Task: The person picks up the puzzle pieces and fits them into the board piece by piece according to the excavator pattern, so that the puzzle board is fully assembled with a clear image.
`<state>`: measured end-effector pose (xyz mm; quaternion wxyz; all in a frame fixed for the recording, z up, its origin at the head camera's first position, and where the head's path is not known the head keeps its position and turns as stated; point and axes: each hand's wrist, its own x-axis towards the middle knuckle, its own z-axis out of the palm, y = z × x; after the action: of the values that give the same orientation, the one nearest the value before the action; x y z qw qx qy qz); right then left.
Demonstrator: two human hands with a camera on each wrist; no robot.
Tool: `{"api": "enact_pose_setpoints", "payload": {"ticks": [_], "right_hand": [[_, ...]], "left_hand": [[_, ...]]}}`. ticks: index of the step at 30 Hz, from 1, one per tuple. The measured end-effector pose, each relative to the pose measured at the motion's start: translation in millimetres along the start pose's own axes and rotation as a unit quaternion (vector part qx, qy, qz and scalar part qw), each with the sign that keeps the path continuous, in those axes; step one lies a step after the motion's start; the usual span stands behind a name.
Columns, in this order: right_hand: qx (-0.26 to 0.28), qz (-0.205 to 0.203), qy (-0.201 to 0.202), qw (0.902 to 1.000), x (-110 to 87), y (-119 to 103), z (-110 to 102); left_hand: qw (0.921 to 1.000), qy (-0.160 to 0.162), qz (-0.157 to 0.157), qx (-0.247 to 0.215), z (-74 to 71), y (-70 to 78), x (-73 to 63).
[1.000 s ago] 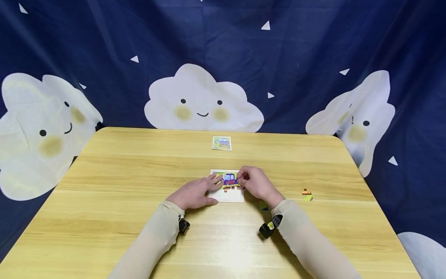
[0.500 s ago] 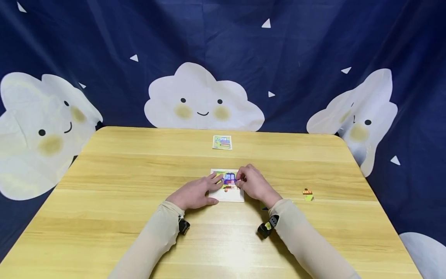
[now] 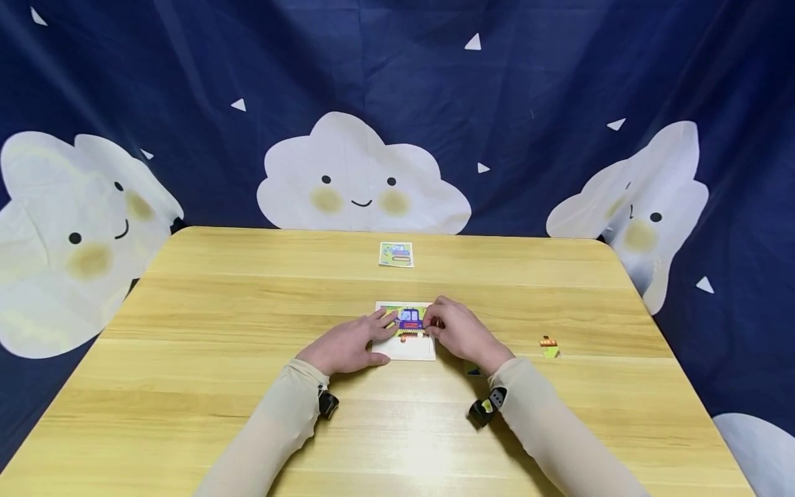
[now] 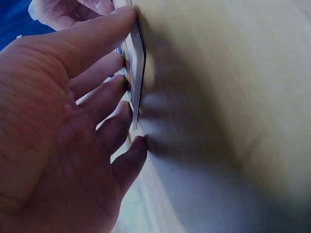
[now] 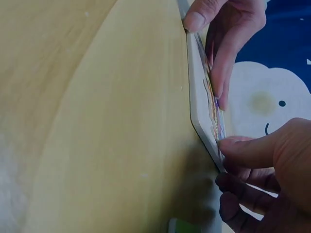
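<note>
White, thin, rectangular board (image 3: pixel 410 352): in the centre of the frame, flat on the light yellow wooden counter (image 3: pixel 248 297); a printed picture of a purple vehicle (image 3: pixel 410 316) fills its upper part, while the lower part shows white.
Left hand (image 3: pixel 350 343): the grip is wide, fingers spread over the left side of the board, thumb at its lower left corner; I suppose this keeps the board from sliding.
Right hand (image 3: pixel 461 330): the grip is narrow, thumb and fingertips together at the picture's right edge, which would suit fine handling; whether something is pinched, I cannot tell.
Small square printed card (image 3: pixel 396 255): upper centre, beyond the board, perhaps so that the hands do not cover it.
Orange and yellow-green flat piece (image 3: pixel 549 348): right of centre, well apart from the board, probably to leave room for the hands.
Hidden: a dark blue and green piece (image 3: pixel 474 371) is mostly covered by the right wrist; the left fingers cover the picture's left side.
Cut off: a green corner (image 5: pixel 184 226) at the bottom of the right wrist view; its owner is unclear.
Hard to read: both wrist views show the board almost edge-on.
</note>
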<state>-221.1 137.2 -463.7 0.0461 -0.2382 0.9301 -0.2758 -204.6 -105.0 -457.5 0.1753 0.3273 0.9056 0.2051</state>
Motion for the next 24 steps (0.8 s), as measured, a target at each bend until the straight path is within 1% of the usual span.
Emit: {"api": "enact_pose_setpoints", "payload": {"ticks": [4, 11, 14, 16, 18, 21, 24], "right_hand": [[-0.006, -0.024, -0.007, 0.9997, -0.2, 1, -2], [-0.001, -0.042, -0.032, 0.9986, 0.4, 4, -5], [0.004, -0.045, -0.05, 0.9977, 0.6, 8, -6], [0.007, -0.046, -0.06, 0.9971, 1.2, 10, -6], [0.01, -0.043, -0.069, 0.9967, 1.8, 11, -6], [0.01, -0.035, -0.078, 0.9962, 2.7, 12, -6], [0.005, -0.027, -0.082, 0.9963, 3.2, 11, -7]], "left_hand": [[1.0, 0.002, 0.003, 0.004, -0.5, 0.6, -0.4], [0.9996, 0.018, 0.021, -0.004, 1.3, -2.5, -0.5], [0.9992, 0.028, 0.027, 0.012, 1.9, -3.0, 0.4], [0.9986, 0.033, 0.029, 0.03, 1.8, -2.1, 1.0], [0.998, 0.036, 0.024, 0.045, 1.4, -1.6, 1.7], [0.9977, 0.037, 0.012, 0.056, -0.9, -2.2, 1.9], [0.9979, 0.033, -0.001, 0.055, -5.0, -5.4, 2.0]]}}
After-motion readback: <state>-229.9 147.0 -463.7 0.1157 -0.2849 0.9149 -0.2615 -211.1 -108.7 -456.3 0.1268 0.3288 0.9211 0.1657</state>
